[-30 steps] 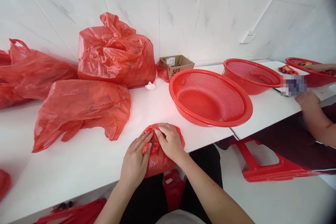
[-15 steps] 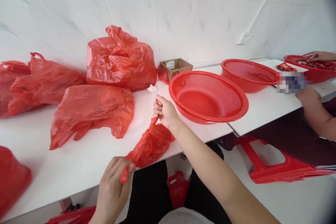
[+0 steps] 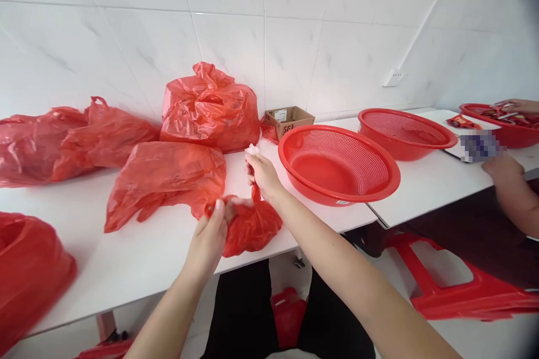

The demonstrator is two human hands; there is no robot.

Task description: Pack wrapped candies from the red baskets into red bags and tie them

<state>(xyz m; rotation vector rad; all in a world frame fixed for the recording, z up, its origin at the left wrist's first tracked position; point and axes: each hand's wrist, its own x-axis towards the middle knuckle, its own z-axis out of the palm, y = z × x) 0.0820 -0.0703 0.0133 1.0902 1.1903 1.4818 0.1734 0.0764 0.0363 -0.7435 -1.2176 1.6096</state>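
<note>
Since half a second before, our left grip (image 3: 208,235) had come up from below the near edge of the surface (image 3: 101,269) to the left side of the small red bag (image 3: 253,230), while our right grip (image 3: 261,175) had kept to the bag's far side. The right grip was pressed together, pinching a twisted end (image 3: 256,193) that ran down from our fingers to the bag. The left had its thumb raised and its fingers among the red plastic, though we could not tell whether they pinched it or merely passed through. The bag sat between and just below both grips, at the near edge, so we judged that a hard pull toward us might tip it off. Uneven tugging could have torn the thin film or drawn the end loose. The flattened red bag (image 3: 168,171) lay just beyond the left grip and might have snagged on it; a white scrap (image 3: 252,149) showed at the right fingertips, and the red basket (image 3: 360,165), near that grip's right, risked a knock from our forearm.
</note>
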